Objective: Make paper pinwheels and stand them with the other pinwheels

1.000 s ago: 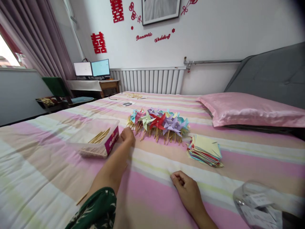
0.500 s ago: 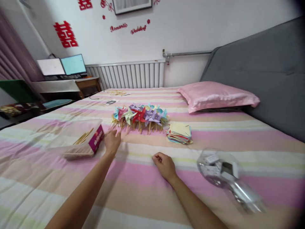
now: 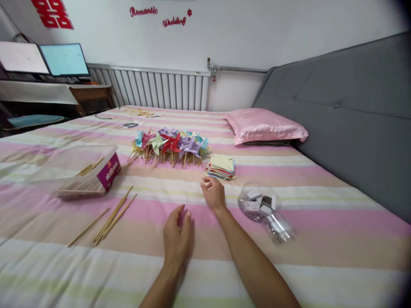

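Note:
My left hand (image 3: 176,233) rests low over the striped bedspread, thumb and fingers apart with nothing between them. My right hand (image 3: 214,193) is curled with fingertips together just in front of a stack of square coloured papers (image 3: 221,164); anything tiny in its fingers is too small to make out. Left of my left hand lie several loose thin wooden sticks (image 3: 114,218). Beyond them a clear plastic box (image 3: 109,171) with a purple label holds more sticks. A cluster of paper pinwheels on sticks (image 3: 171,145) stands behind the hands.
Right of my right arm, a clear round container (image 3: 257,203) with small packets lies beside a clear plastic cylinder (image 3: 278,226). A pink pillow (image 3: 266,124) sits by the grey headboard (image 3: 346,102). A radiator (image 3: 154,87) runs along the wall; two monitors (image 3: 64,60) stand at left.
My left hand has moved right and nearer, away from the stick box. My right hand has shifted forward toward the paper stack. The loose sticks now show. The view has turned right and down.

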`<act>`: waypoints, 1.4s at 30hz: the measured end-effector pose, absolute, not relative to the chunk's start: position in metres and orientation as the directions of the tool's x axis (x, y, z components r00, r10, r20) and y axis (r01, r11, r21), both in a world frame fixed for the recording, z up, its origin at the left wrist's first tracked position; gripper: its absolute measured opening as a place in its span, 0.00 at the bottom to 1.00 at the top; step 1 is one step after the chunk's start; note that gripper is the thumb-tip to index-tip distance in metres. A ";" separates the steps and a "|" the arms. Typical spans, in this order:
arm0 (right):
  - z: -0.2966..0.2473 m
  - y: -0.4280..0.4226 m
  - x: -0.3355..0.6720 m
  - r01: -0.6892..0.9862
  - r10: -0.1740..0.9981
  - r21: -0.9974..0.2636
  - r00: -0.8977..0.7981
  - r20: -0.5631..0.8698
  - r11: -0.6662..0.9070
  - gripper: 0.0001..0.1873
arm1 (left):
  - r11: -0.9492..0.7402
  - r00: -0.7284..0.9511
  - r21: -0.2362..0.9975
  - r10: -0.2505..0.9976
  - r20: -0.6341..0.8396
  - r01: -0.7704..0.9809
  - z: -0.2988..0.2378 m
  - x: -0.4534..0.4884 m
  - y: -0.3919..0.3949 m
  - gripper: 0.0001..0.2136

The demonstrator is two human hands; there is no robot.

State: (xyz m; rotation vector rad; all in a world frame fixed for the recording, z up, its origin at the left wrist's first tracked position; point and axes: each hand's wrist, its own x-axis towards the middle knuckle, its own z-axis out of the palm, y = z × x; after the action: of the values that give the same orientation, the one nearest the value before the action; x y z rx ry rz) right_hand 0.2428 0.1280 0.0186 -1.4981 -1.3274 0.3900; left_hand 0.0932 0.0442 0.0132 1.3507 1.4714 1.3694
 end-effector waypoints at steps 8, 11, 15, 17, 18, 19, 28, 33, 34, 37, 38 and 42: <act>0.011 0.148 0.285 0.867 0.720 -0.491 0.284 0.633 0.089 0.26 | -0.303 -0.071 0.843 0.926 0.370 0.444 0.002 0.095 0.032 0.15; 0.000 0.155 0.285 0.899 0.741 -0.430 0.236 0.629 0.079 0.26 | -0.320 -0.046 0.819 0.921 0.387 0.476 -0.001 0.094 0.030 0.14; -0.011 0.162 0.288 0.917 0.752 -0.398 0.238 0.614 0.035 0.26 | -0.342 -0.027 0.800 0.913 0.407 0.493 -0.003 0.094 0.030 0.14; -0.014 0.164 0.291 0.923 0.758 -0.386 0.246 0.604 0.008 0.26 | -0.343 -0.032 0.802 0.912 0.410 0.489 -0.003 0.095 0.029 0.14; -0.015 0.165 0.292 0.925 0.762 -0.381 0.251 0.597 -0.007 0.26 | -0.341 -0.036 0.804 0.912 0.409 0.487 -0.002 0.095 0.029 0.14; -0.015 0.165 0.292 0.926 0.766 -0.377 0.258 0.589 -0.022 0.26 | -0.339 -0.038 0.807 0.913 0.406 0.484 -0.002 0.096 0.028 0.13; -0.020 0.166 0.293 0.911 0.802 -0.394 0.326 0.501 -0.124 0.26 | -0.323 -0.014 0.828 0.929 0.370 0.459 -0.003 0.096 0.025 0.13; -0.022 0.166 0.292 0.892 0.794 -0.430 0.361 0.489 -0.140 0.24 | -0.328 -0.005 0.832 0.930 0.368 0.447 -0.001 0.097 0.025 0.12; -0.022 0.167 0.292 0.887 0.780 -0.440 0.374 0.502 -0.142 0.23 | -0.328 -0.003 0.831 0.930 0.368 0.449 -0.001 0.097 0.024 0.12; -0.016 0.171 0.294 0.866 0.727 -0.469 0.433 0.532 -0.172 0.20 | -0.321 -0.004 0.831 0.932 0.362 0.455 0.001 0.097 0.024 0.12; -0.014 0.174 0.295 0.860 0.711 -0.476 0.452 0.539 -0.186 0.19 | -0.318 -0.005 0.832 0.933 0.359 0.455 0.002 0.097 0.023 0.12; -0.004 0.188 0.295 0.841 0.647 -0.495 0.504 0.572 -0.218 0.19 | -0.315 -0.006 0.826 0.933 0.360 0.467 0.004 0.096 0.023 0.12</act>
State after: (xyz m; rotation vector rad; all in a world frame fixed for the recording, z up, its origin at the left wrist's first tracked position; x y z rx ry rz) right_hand 0.2949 0.1875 -0.0040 -1.9517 -1.2222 -0.3094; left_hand 0.0961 0.0232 0.0036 1.8003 1.4457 1.2837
